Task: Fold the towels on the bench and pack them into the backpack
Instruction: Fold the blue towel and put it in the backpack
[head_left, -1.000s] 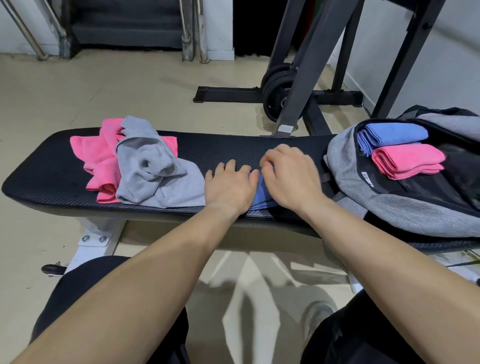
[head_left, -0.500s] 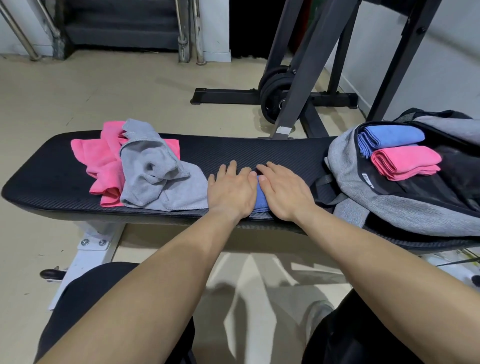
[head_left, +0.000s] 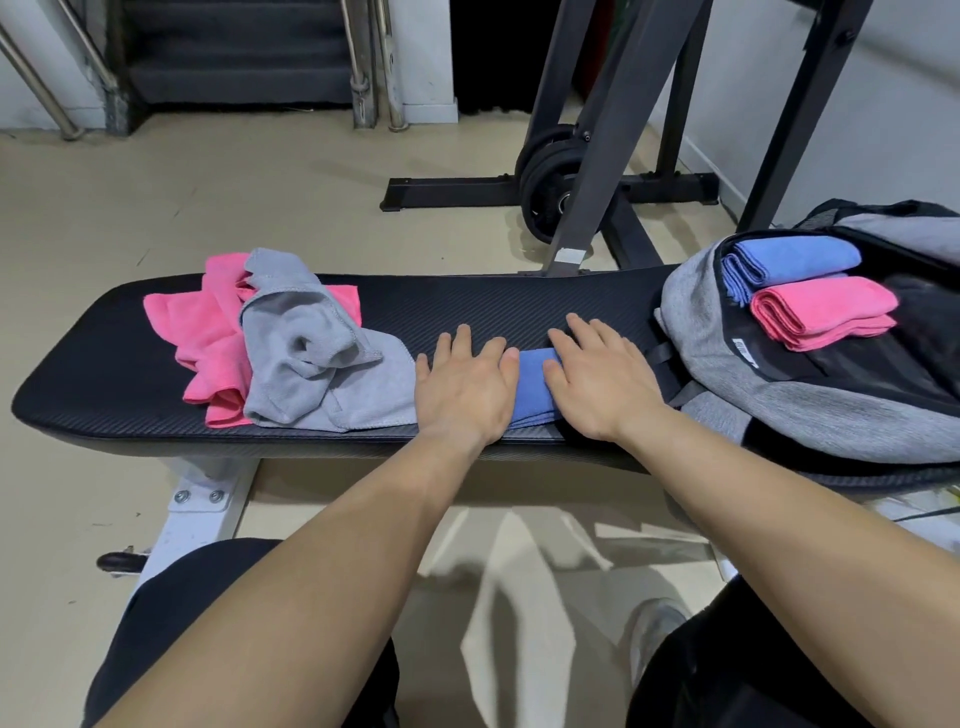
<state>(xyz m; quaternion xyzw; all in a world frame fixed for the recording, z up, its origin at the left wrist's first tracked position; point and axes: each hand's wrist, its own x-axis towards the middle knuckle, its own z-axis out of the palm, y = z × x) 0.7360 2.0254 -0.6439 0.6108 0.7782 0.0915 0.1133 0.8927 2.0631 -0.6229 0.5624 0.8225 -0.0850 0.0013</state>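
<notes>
Blue towel on table (head_left: 531, 387): folded into a narrow bundle; long axis runs from the table's near edge toward its far edge, across the table's length. Stacked fold edges show at the near end.
Position: right-of-centre on the black padded table (head_left: 493, 306), between the grey towel and the backpack.
Left hand (head_left: 462, 387): flat, palm down, fingers straight and close together, pointing to the far edge; covers the bundle's left side. Grips nothing.
Right hand (head_left: 602, 382): flat, palm down, fingers slightly spread; covers the bundle's right side. Grips nothing.
Towel relative to hands: only a blue strip shows in the gap between the two hands; the rest lies under the palms.
Grey towel (head_left: 317, 358): unfolded, crumpled heap left of the left hand; its near right corner touches that hand's edge.
Pink towel on table (head_left: 202, 332): unfolded, partly under the grey towel, toward the table's left end.
Backpack (head_left: 727, 374): grey and black, lying open on the table's right end, just beside the right hand.
Backpack contents: folded blue towel (head_left: 789, 260) at the far side; folded pink towel (head_left: 826, 309) touching it on the near side. Both lie with long axes along the table's length, fold edges facing left.
Surface look: all towels soft, matte, plain-coloured; the grey one has a stitched hem.
</notes>
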